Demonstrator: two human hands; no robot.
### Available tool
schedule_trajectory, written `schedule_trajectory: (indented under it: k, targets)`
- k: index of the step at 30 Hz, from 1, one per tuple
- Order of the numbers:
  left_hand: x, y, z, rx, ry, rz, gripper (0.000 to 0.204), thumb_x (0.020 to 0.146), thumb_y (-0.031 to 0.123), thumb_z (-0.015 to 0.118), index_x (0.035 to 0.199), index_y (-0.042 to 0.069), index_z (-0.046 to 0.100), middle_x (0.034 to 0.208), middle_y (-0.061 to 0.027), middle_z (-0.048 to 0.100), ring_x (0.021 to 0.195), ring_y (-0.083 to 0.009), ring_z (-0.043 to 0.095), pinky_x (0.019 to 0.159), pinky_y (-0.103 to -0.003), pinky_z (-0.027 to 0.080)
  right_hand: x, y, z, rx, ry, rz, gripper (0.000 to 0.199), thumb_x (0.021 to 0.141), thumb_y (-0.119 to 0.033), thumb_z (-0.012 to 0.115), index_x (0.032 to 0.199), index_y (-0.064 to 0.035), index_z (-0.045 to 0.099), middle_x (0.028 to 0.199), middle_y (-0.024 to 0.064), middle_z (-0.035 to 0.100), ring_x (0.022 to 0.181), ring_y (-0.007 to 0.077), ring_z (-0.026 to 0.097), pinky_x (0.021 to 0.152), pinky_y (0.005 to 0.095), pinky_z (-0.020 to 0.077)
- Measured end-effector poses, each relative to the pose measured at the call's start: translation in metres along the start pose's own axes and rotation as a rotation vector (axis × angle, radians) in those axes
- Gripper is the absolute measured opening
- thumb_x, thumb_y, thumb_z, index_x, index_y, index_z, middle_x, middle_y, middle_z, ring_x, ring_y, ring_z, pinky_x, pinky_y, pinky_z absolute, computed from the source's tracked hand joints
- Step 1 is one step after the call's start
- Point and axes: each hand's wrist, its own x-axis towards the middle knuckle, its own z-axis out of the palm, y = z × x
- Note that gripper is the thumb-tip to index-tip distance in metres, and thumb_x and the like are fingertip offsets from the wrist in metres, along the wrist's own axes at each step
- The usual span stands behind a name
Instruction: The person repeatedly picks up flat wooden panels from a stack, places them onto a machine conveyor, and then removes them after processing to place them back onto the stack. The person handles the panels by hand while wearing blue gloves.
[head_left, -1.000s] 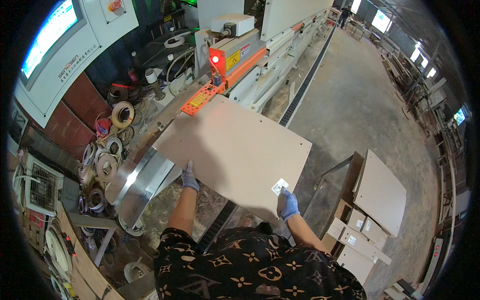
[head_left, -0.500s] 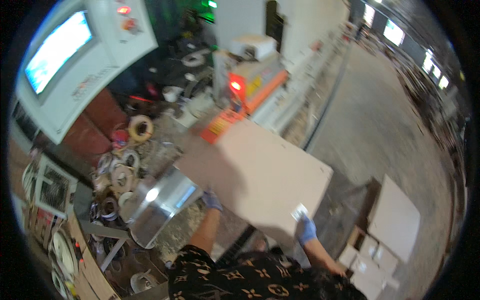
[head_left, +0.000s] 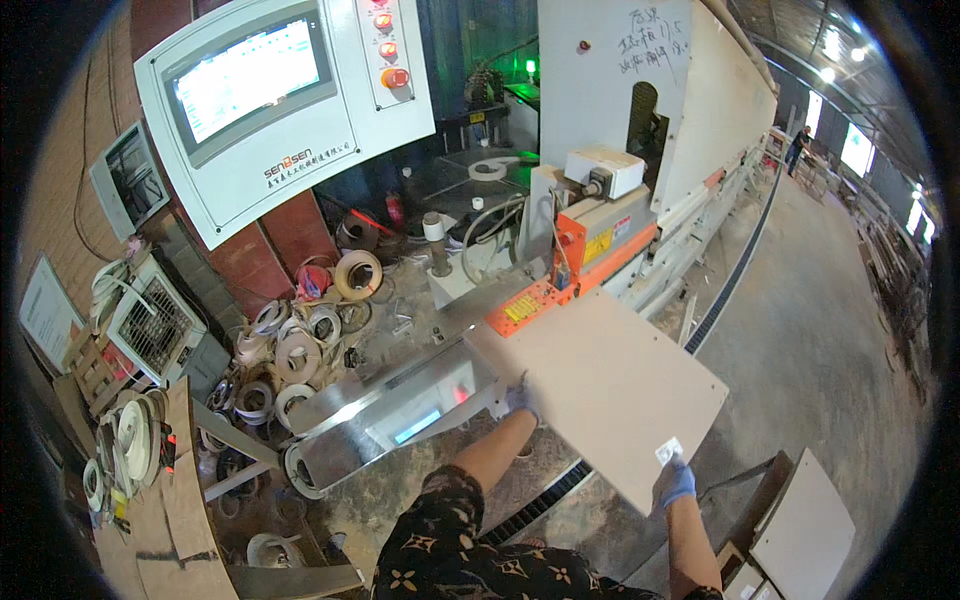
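We clamp both gloved hands, left hand (head_left: 520,398) and right hand (head_left: 674,483), on the pale flat rectangular panel (head_left: 610,390), its long axis pointing toward the orange machine infeed (head_left: 560,290).

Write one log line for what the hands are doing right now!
left hand: on board's left edge | right hand: gripping near corner | board: flat at machine infeed

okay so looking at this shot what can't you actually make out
Head view only:
- Left hand: fingers hidden under the board edge.
- Right hand: grip hidden by its glove and the board corner.
- Small sticker on the board: too small to make out.
- Stacked panels: cut off by the fisheye rim.
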Motion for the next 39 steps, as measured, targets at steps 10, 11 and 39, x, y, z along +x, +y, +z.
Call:
schedule_trajectory:
  k: [10, 11, 39]
  targets:
    - [-0.138, 0.08, 0.064, 0.222, -0.619, -0.236, 0.043, 0.092, 0.032, 0.043, 0.124, 0.004, 0.048, 0.125, -0.0129, 0.051, 0.109, -0.0252, 0.052, 0.088, -0.033, 0.045, -0.215, 0.068, -0.119, -0.277, 0.468, -0.375, 0.039, 0.086, -0.034, 0.062, 0.116, -0.0111, 0.056, 0.1, 0.0003, 0.061, 0.075, 0.0104, 0.05, 0.061, 0.0249, 0.0382]
    - [-0.177, 0.082, 0.055, 0.355, -0.651, -0.129, 0.041, 0.092, 0.03, 0.045, 0.124, 0.005, 0.049, 0.125, -0.0124, 0.05, 0.109, -0.0253, 0.051, 0.086, -0.033, 0.046, -0.244, 0.092, -0.15, -0.352, 0.681, -0.415, 0.032, 0.086, -0.03, 0.062, 0.107, -0.0058, 0.06, 0.092, 0.0043, 0.062, 0.08, 0.0148, 0.054, 0.072, 0.0303, 0.0455]
    - [-0.553, 0.002, -0.146, 0.717, -1.687, -1.631, 0.036, 0.086, 0.021, 0.058, 0.121, 0.016, 0.051, 0.114, 0.0014, 0.056, 0.093, -0.0146, 0.055, 0.072, -0.032, 0.047, -0.612, 0.489, -0.291, 0.745, 1.387, -0.597, 0.03, 0.084, -0.034, 0.063, 0.066, -0.0173, 0.047, 0.049, -0.001, 0.037, 0.039, 0.0133, 0.036, 0.038, 0.0306, 0.0287]
